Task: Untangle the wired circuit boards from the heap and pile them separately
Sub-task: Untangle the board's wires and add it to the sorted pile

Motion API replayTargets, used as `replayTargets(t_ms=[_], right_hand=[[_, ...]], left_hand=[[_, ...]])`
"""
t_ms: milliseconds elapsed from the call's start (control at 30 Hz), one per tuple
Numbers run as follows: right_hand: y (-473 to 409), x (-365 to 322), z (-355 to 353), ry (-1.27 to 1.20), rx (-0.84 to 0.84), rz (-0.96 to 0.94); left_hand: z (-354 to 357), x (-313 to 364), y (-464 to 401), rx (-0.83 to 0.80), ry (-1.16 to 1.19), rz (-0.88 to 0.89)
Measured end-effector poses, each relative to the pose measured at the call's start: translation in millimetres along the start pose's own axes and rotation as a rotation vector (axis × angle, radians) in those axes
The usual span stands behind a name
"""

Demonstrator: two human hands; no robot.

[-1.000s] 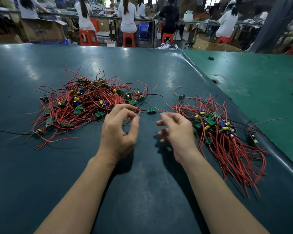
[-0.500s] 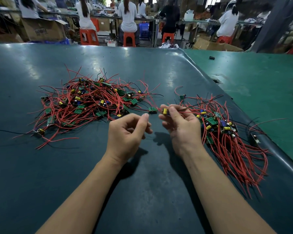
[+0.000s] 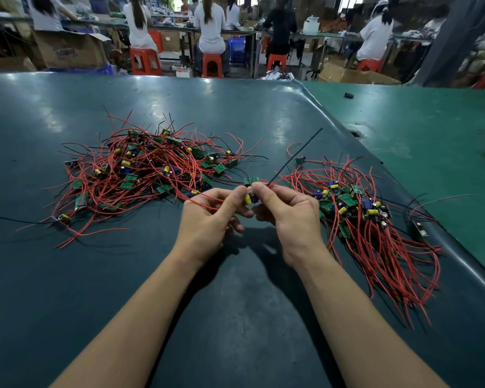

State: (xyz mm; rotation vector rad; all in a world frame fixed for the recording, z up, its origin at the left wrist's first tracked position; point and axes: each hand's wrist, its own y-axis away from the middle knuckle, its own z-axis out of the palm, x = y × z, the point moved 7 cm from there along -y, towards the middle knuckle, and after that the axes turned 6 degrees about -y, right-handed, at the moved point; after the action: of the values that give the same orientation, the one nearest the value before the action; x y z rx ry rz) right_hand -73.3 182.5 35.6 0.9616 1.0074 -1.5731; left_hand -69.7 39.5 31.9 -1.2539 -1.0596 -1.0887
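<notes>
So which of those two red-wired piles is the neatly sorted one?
The right-hand pile: its wires trail together toward the person, while the left heap sprawls in every direction.

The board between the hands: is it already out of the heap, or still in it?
Out of the heap. The board is held above the table, both hands pinching it, but its red wire still runs back toward the heap.
</notes>
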Motion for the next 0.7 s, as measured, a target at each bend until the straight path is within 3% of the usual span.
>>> replayTargets(t_ms=[133, 267, 700], right_hand=[[0.8, 9.1, 2.8, -0.071, -0.005, 0.098], [-1.9, 5.7, -3.5, -0.026, 0.057, 0.056], [-10.4, -2.6, -36.6, -0.193, 0.299, 0.041]], left_hand=[[3.2, 1.6, 1.7, -0.031, -0.106, 0.050], [-0.8, 1.6, 1.2, -0.012, -0.128, 0.063], [-2.9, 4.4, -0.5, -0.031, 0.019, 0.136]])
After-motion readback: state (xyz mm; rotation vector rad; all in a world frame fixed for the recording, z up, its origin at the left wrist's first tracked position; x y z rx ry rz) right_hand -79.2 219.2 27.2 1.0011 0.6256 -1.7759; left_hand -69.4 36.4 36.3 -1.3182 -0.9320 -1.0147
